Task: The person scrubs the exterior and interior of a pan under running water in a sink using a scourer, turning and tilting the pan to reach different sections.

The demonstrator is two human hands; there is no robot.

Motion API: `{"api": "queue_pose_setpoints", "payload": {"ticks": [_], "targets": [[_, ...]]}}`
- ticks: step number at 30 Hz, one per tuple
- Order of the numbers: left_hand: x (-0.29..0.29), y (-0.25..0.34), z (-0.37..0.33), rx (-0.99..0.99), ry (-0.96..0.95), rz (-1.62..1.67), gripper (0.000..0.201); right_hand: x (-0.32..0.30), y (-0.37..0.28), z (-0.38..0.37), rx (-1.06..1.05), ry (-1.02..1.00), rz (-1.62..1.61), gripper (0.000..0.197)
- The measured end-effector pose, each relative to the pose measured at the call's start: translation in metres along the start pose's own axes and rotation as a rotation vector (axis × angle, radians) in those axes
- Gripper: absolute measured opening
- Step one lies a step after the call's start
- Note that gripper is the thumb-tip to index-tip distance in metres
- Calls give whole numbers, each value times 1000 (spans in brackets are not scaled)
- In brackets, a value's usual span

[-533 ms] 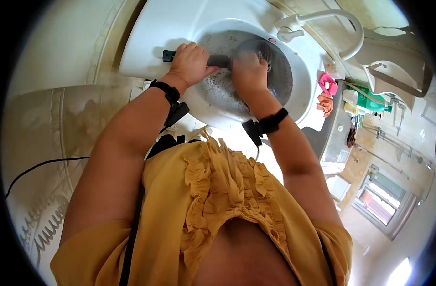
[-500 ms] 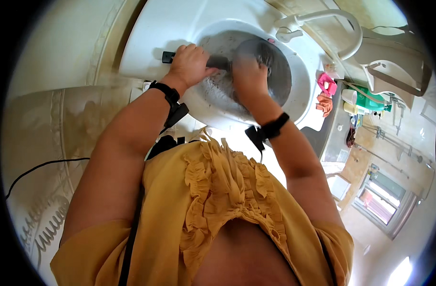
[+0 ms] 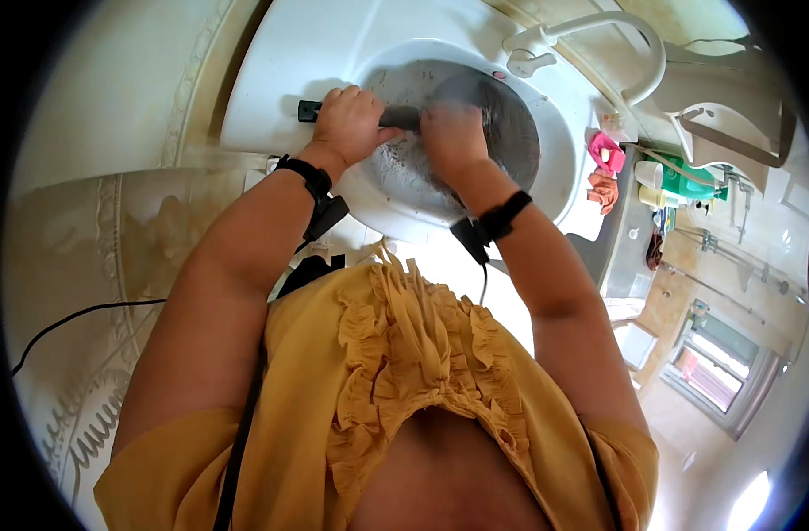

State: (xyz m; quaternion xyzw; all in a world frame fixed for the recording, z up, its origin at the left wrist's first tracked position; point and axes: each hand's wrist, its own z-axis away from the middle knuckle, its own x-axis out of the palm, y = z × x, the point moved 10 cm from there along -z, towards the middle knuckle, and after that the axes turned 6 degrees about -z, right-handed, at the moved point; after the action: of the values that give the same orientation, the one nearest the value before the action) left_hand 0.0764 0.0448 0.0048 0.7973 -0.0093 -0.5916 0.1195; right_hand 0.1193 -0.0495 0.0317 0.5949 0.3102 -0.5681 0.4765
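Observation:
A dark round frying pan (image 3: pixel 502 124) lies in a white washbasin (image 3: pixel 289 62), its black handle pointing left over the rim. My left hand (image 3: pixel 350 124) is closed around that handle. My right hand (image 3: pixel 453 137) presses down on the pan's inner surface, fingers bunched and blurred; whether it holds a scrubber I cannot tell. Both wrists carry black bands with small devices. Grey soapy water lies in the basin below the pan.
A white curved tap (image 3: pixel 635 44) arches over the basin's far right. Pink cloths (image 3: pixel 604 152) and a green container (image 3: pixel 688 181) sit on a counter at the right. A black cable (image 3: pixel 77 319) crosses the patterned floor at left.
My right hand has shifted slightly left and toward me across the pan. My left hand keeps its hold on the handle.

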Motion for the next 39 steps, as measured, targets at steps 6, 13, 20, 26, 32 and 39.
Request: {"api": "queue_pose_setpoints", "payload": {"ticks": [6, 13, 20, 26, 32, 39], "targets": [[2, 0, 3, -3, -41, -6, 41, -2, -2, 14, -142, 74, -82, 15], [0, 2, 0, -6, -60, -5, 39, 5, 4, 1, -93, -88, -73, 13], [-1, 6, -1, 19, -18, -23, 39, -8, 10, -19, -121, -66, -70, 14], [-1, -3, 0, 20, 24, 10, 38, 3, -6, 6, -168, -132, 1, 15], [5, 0, 3, 1, -61, 13, 39, 9, -1, -5, -92, -219, 13, 16], [2, 4, -3, -5, -67, -50, 39, 4, 6, -18, -54, -215, 31, 14]]}}
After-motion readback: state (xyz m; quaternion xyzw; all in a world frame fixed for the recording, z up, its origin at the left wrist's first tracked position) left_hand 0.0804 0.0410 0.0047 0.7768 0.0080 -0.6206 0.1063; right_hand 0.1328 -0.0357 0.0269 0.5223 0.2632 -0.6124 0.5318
